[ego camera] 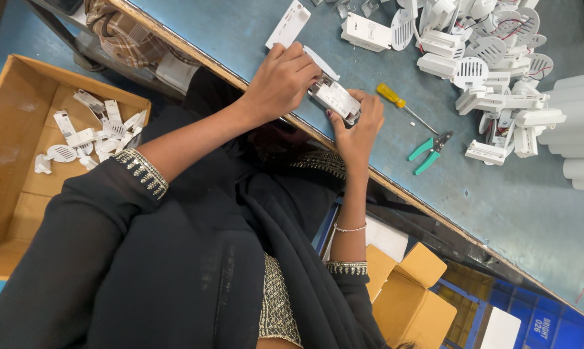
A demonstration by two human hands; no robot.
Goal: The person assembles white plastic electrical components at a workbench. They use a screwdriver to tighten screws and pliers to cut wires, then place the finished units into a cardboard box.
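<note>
L hand: your left hand (280, 83) curled over, gripped white plastic module (334, 97) at bench (512, 207) edge.
R hand: your right hand (358, 126) pinched module's near end.
Nearby: yellow screwdriver (399, 103), green pliers (429, 152), white parts pile (492, 58).

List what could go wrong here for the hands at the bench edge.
The white module is held by both the left hand and right hand right over the table edge; a slip could drop it. The screwdriver and green pliers lie loose nearby and might get knocked.
</note>
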